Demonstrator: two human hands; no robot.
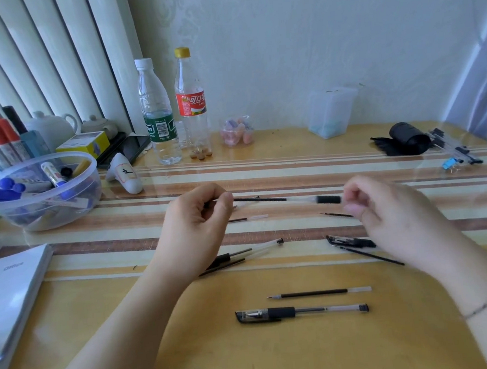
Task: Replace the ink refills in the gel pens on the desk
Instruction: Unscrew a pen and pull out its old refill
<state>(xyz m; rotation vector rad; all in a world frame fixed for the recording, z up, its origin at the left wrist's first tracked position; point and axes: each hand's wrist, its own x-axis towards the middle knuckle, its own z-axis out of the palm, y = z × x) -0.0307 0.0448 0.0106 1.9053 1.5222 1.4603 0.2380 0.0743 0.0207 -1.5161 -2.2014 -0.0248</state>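
Observation:
Above the striped mat I hold a clear pen barrel (299, 199) with a black grip level between both hands; a dark refill shows inside it. My left hand (198, 220) pinches its rear end. My right hand (386, 213), slightly blurred, has its fingers pinched at the grip end. Close to me on the desk lie a loose refill (319, 292) and a capped gel pen (302, 311). Under my left wrist lies a pen barrel with refills (248, 251). A black cap (350, 241) and a thin refill (372, 257) lie beside my right hand.
A plastic bowl of markers (87, 195) stands at the left, with a white paper pack (7, 293) in front of it. Two bottles (158, 112) stand at the back, and a small jar (236, 132) and a clear box (330, 112) by the wall. A black roll (409, 139) and more pens (454, 148) lie far right.

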